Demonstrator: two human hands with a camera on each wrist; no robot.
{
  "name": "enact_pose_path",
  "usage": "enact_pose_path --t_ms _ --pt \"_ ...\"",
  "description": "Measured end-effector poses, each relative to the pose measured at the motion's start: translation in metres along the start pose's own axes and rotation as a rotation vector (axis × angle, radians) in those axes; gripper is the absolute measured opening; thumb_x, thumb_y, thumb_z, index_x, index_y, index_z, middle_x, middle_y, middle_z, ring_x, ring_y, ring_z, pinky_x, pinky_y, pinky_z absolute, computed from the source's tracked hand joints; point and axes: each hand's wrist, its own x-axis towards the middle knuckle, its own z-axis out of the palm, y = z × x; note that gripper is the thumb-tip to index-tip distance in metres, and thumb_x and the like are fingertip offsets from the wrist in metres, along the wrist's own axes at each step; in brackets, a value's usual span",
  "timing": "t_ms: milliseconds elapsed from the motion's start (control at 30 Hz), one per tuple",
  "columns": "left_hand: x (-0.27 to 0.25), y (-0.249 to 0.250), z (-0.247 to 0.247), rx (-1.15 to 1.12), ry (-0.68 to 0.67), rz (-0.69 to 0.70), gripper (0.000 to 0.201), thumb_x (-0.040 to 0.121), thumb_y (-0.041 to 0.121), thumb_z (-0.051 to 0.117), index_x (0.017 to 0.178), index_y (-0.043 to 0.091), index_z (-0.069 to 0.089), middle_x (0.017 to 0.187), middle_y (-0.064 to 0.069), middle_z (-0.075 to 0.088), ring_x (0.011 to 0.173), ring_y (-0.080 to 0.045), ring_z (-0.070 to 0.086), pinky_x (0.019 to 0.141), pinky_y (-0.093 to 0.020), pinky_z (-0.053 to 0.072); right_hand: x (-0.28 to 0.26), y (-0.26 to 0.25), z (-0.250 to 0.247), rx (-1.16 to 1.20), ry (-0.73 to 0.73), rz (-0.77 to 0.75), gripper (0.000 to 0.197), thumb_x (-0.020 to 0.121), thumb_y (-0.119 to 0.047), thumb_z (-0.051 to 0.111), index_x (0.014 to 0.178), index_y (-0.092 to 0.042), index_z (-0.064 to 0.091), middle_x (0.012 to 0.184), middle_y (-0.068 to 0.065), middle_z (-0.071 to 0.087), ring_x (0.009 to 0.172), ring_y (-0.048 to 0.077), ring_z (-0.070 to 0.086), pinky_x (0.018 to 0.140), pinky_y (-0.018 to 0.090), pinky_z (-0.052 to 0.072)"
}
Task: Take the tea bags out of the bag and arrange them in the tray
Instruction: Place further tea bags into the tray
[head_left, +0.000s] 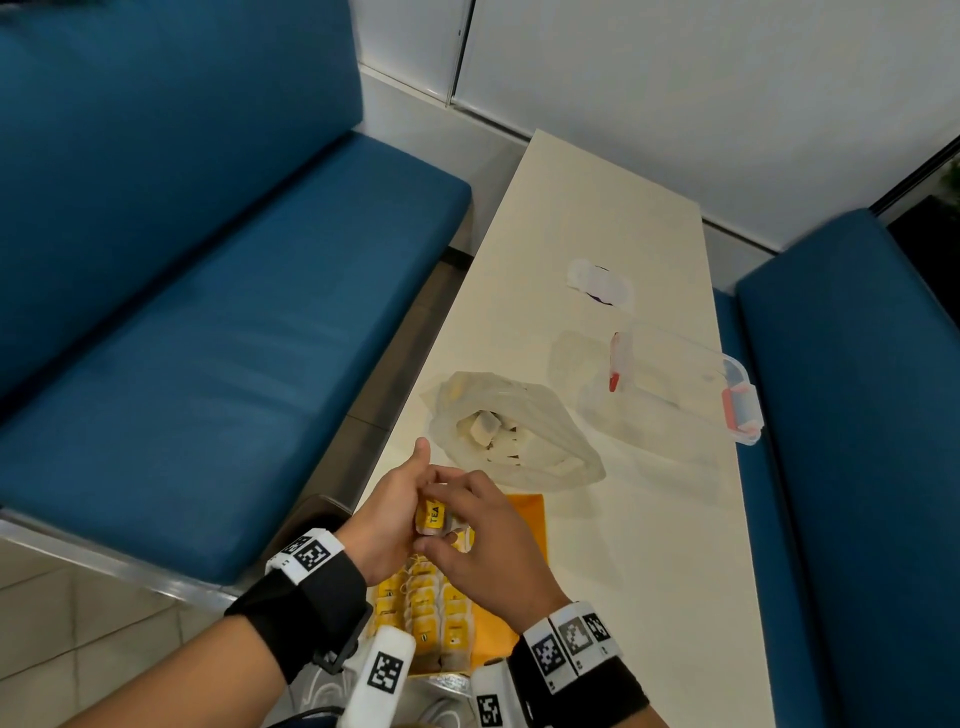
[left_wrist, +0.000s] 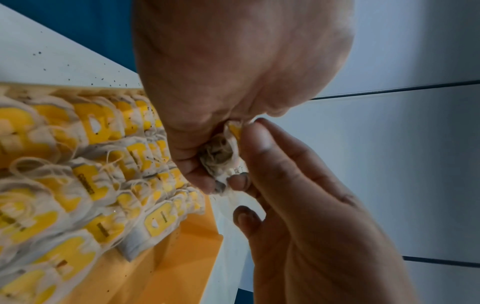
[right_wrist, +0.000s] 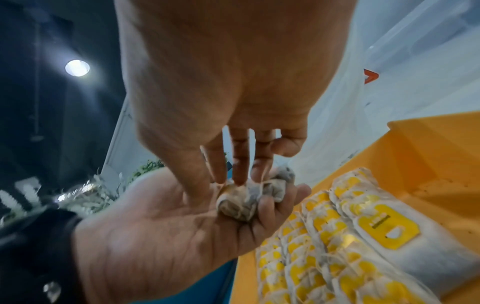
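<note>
My left hand cups a small clump of tea bags with yellow tags above the orange tray. In the right wrist view its fingers curl under the clump of tea bags. My right hand pinches the same clump from above with thumb and fingertips. Rows of tea bags fill the near part of the tray. The crumpled plastic bag lies open just beyond the tray, with several tea bags inside.
A clear lidded box with red clips stands at the right on the cream table, and a clear wrapper lies farther back. Blue benches flank the table. Tea dust speckles the table by the tray.
</note>
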Motion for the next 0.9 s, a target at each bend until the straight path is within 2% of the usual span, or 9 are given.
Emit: enact_pose_path --t_ms 100,167,233,300,400,467,667,767,900 --pt "0.002 0.004 -0.001 0.006 0.0 -0.031 0.078 0.102 0.068 0.026 0.123 0.007 0.069 0.124 -0.026 0.068 0.098 -0.029 0.071 0.082 -0.041 0.058 0.004 0.0 -0.006 0.058 -0.03 0.027 0.045 0.092 -0.023 0.066 0.134 -0.035 0.058 0.113 -0.033 0.044 0.092 -0.012 0.05 0.085 0.007 0.041" --pt "0.003 0.007 -0.002 0.0 -0.013 -0.053 0.081 0.101 0.069 0.025 0.127 0.004 0.066 0.127 -0.029 0.065 0.1 -0.032 0.069 0.08 -0.04 0.058 0.007 0.003 -0.006 0.05 -0.048 0.036 0.046 0.093 -0.01 0.06 0.133 -0.031 0.06 0.111 -0.029 0.042 0.088 -0.015 0.049 0.082 0.004 0.04" --pt "0.004 0.007 -0.003 0.009 -0.017 -0.07 0.083 0.101 0.071 0.025 0.128 0.004 0.064 0.127 -0.03 0.066 0.108 -0.038 0.069 0.088 -0.045 0.056 0.009 0.004 -0.006 0.044 -0.076 0.048 0.049 0.092 -0.003 0.057 0.133 -0.031 0.061 0.108 -0.031 0.041 0.087 -0.017 0.049 0.079 0.002 0.039" --pt "0.004 0.008 -0.004 0.028 -0.009 -0.083 0.083 0.1 0.072 0.024 0.128 0.004 0.065 0.122 -0.026 0.07 0.114 -0.04 0.069 0.094 -0.048 0.056 0.01 0.004 -0.009 0.058 -0.097 0.049 0.048 0.091 -0.004 0.059 0.13 -0.031 0.063 0.102 -0.036 0.041 0.085 -0.015 0.051 0.078 0.001 0.038" --pt "0.007 0.007 -0.005 0.05 -0.001 -0.083 0.083 0.101 0.071 0.023 0.125 0.005 0.067 0.094 -0.017 0.072 0.085 -0.026 0.072 0.07 -0.036 0.059 0.012 0.001 -0.013 0.119 -0.116 0.05 0.038 0.089 -0.016 0.066 0.125 -0.03 0.066 0.11 -0.034 0.049 0.087 -0.007 0.055 0.08 0.002 0.04" --pt "0.008 0.007 -0.003 0.059 0.003 -0.078 0.083 0.101 0.071 0.023 0.123 0.005 0.068 0.086 -0.013 0.07 0.078 -0.02 0.071 0.065 -0.032 0.056 0.013 0.0 -0.012 0.137 -0.106 0.066 0.035 0.089 -0.021 0.066 0.123 -0.03 0.067 0.12 -0.028 0.053 0.09 -0.005 0.056 0.083 0.005 0.041" --pt "0.006 0.012 -0.004 0.065 0.018 -0.079 0.08 0.1 0.072 0.025 0.124 0.008 0.067 0.104 -0.019 0.074 0.087 -0.024 0.072 0.065 -0.032 0.056 0.015 -0.002 -0.011 0.155 -0.111 0.051 0.04 0.089 -0.009 0.054 0.121 -0.027 0.07 0.131 -0.025 0.055 0.103 -0.004 0.057 0.088 0.008 0.045" --pt "0.006 0.012 -0.005 0.066 0.028 -0.079 0.079 0.1 0.072 0.026 0.121 0.009 0.069 0.109 -0.02 0.074 0.1 -0.029 0.072 0.076 -0.038 0.057 0.015 -0.005 -0.014 0.202 -0.104 0.064 0.034 0.09 -0.012 0.058 0.119 -0.023 0.071 0.119 -0.028 0.057 0.095 -0.001 0.059 0.083 0.01 0.048" --pt "0.004 0.013 0.002 0.051 0.036 -0.055 0.08 0.1 0.071 0.027 0.115 0.007 0.073 0.102 -0.021 0.069 0.094 -0.028 0.065 0.081 -0.04 0.054 0.016 -0.003 -0.009 0.132 -0.087 0.05 0.031 0.088 -0.007 0.066 0.114 -0.022 0.069 0.103 -0.027 0.054 0.085 -0.001 0.055 0.076 0.006 0.043"
